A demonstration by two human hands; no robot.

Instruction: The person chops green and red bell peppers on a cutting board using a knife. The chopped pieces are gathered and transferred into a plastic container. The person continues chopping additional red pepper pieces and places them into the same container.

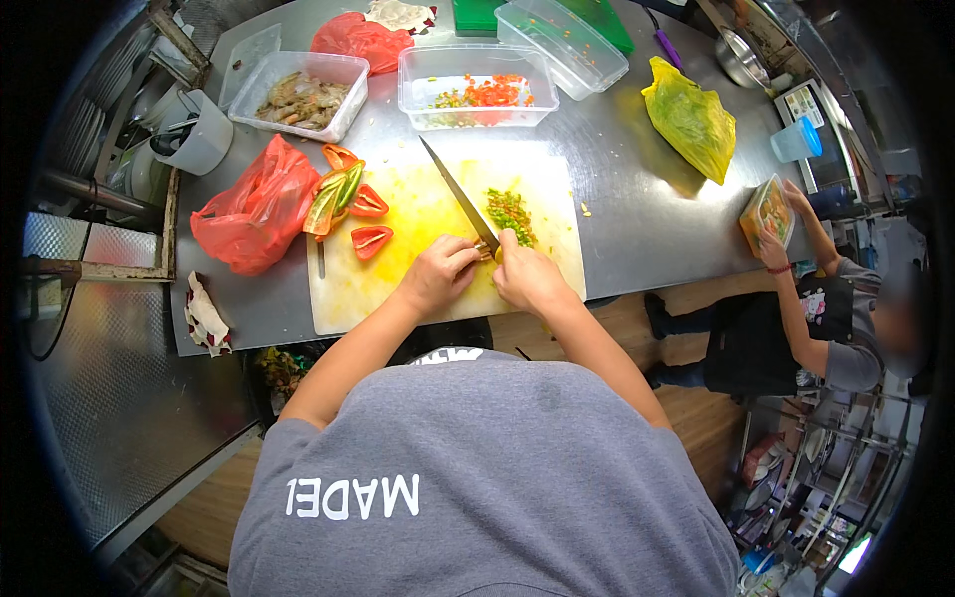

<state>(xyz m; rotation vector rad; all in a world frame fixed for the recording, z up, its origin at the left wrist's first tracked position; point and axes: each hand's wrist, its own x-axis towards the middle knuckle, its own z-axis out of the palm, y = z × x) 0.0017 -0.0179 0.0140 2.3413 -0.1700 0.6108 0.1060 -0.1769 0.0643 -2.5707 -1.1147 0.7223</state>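
Observation:
My right hand (pixel 531 276) grips a kitchen knife (pixel 461 198), its long blade pointing away to the upper left over the cutting board (pixel 433 306). Beside it, my left hand (pixel 439 274) pinches thin pepper strips (pixel 483 251) against the board, close to the blade's heel. A pile of diced green and orange pepper (pixel 511 216) lies just beyond my right hand. Red pepper pieces (pixel 371 242) and green-orange pepper pieces (pixel 332 198) rest at the board's left side. My fingers partly hide the strips and the knife's handle.
Behind the board stand a plastic container with diced peppers (pixel 477 119) and one with shrimp (pixel 302 101). A red plastic bag (pixel 257 209) lies at left, a yellow-green bag (pixel 690 119) at right. A co-worker (pixel 791 336) holds a filled container (pixel 768 213) at the table's right end.

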